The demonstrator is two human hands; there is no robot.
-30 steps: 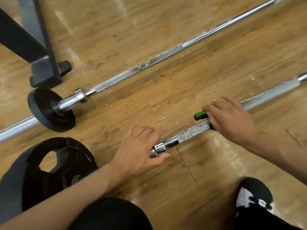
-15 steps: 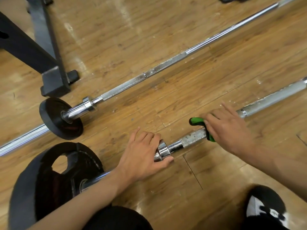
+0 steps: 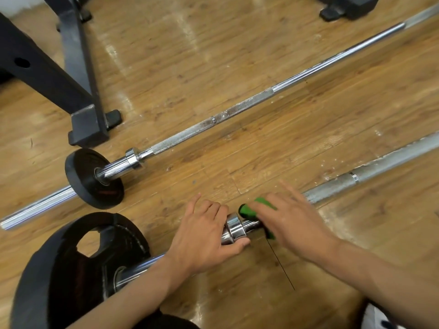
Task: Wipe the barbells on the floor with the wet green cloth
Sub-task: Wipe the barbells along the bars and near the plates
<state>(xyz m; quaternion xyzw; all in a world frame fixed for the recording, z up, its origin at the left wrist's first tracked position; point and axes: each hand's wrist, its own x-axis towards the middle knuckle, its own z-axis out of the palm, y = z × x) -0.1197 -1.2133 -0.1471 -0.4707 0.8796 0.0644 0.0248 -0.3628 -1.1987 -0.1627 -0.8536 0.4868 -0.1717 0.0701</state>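
My left hand grips the near barbell at its chrome collar, lower centre of the frame. Just right of it, my right hand clasps the green cloth round the shaft. The second barbell lies above.

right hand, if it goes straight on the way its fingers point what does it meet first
Probably the left hand gripping the chrome collar, just beyond the green cloth. If it clears those fingers, the far barbell. Depth is unclear.
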